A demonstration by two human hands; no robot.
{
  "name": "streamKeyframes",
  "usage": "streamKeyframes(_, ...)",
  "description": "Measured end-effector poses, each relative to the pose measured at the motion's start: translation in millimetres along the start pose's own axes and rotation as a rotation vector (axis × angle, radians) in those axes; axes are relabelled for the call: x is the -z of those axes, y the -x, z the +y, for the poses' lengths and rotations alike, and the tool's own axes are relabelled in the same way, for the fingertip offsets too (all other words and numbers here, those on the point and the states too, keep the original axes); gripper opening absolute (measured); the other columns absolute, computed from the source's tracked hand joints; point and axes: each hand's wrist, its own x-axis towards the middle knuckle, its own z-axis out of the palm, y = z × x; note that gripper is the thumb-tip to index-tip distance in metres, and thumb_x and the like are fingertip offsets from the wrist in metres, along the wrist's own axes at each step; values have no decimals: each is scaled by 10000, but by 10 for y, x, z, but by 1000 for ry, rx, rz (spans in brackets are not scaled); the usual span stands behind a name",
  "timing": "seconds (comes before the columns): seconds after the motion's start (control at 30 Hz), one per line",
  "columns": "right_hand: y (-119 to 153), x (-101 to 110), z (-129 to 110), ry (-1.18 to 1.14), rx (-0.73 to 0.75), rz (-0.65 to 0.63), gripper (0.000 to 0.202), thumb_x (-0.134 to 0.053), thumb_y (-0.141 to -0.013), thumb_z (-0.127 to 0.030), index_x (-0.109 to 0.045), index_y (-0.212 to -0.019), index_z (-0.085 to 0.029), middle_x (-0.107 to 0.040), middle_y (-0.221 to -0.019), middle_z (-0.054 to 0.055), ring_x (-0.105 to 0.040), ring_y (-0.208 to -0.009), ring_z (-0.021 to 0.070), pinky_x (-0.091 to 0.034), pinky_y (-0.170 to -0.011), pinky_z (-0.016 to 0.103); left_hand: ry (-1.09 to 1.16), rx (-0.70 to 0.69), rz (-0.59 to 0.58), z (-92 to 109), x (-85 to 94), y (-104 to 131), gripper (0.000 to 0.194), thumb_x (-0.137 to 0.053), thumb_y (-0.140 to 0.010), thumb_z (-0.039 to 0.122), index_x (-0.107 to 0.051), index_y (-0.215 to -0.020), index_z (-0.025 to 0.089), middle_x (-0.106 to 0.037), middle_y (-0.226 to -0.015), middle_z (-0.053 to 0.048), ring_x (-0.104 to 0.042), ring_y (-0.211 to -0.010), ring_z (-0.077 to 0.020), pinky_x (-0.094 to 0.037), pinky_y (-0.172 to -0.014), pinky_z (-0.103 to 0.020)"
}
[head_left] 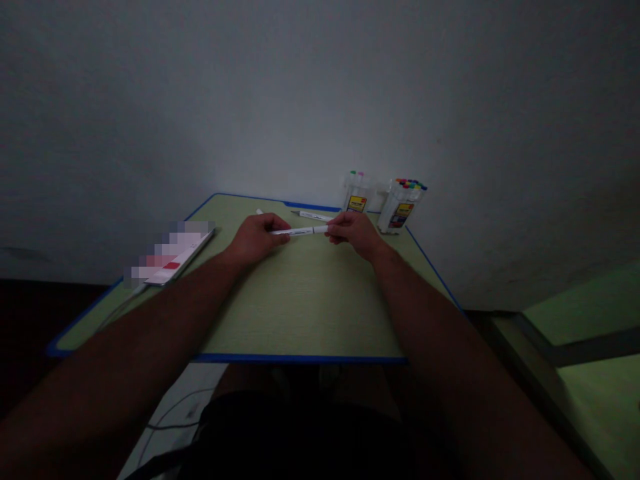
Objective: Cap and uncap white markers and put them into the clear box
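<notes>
A white marker (302, 231) is held level above the table, between my two hands. My left hand (257, 237) is closed on its left end, and my right hand (353, 233) pinches its right end. Behind it lies another white marker (315, 216), its dark tip pointing left and its right end near my right hand. A small white piece (259, 212) shows just behind my left hand; what it belongs to is hidden.
A clear case with two markers (357, 200) and a fuller case of colored markers (401, 207) stand at the back right. A phone or tablet (183, 253) with a cable is at the left. The table (305, 300) has a blue edge; a wall rises behind.
</notes>
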Motion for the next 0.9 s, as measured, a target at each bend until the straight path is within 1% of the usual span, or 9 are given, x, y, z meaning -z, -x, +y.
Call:
streamKeyframes(0.3,-11,10,24,12,-5,13,256,-881,-598,-270,-693,-736,-164,-724,-658,26,-655,-557,127,-557,-550,255,-33,-9,-10,-15,-1,-10,150,-780,-632,233,-740,-767,182,-708,-724,-21,-616,-686,-178,-481,-710,-345)
streamKeyframes(0.5,-6,-5,-1,-4,-5,24,284,-901,-560,-279,-692,-706,-155,-722,-644,25,-651,-544,119,-560,-543,242,35,21,10,-28,-20,-38,151,-801,-589,207,-727,-719,188,-724,-741,-15,-636,-712,-185,-494,-730,-348)
streamKeyframes(0.6,10,-16,-41,0,0,28,275,-901,-578,-278,-691,-708,-158,-722,-649,21,-646,-542,115,-568,-553,247,62,29,19,-16,-35,-38,143,-800,-590,196,-719,-707,190,-717,-731,-10,-633,-709,-180,-496,-730,-346)
streamKeyframes(0.77,31,-23,-91,19,24,31,204,-869,-637,-235,-699,-713,-152,-711,-658,34,-637,-549,121,-581,-596,292,42,23,39,33,-45,-15,146,-800,-590,198,-712,-707,191,-704,-728,-14,-618,-714,-184,-490,-712,-347)
streamKeyframes(0.9,24,1,-110,16,22,59,194,-857,-635,-233,-702,-719,-153,-706,-647,29,-628,-545,118,-570,-584,283,40,-4,22,33,-74,-1,149,-790,-607,223,-698,-721,192,-700,-741,-12,-603,-720,-174,-481,-714,-340)
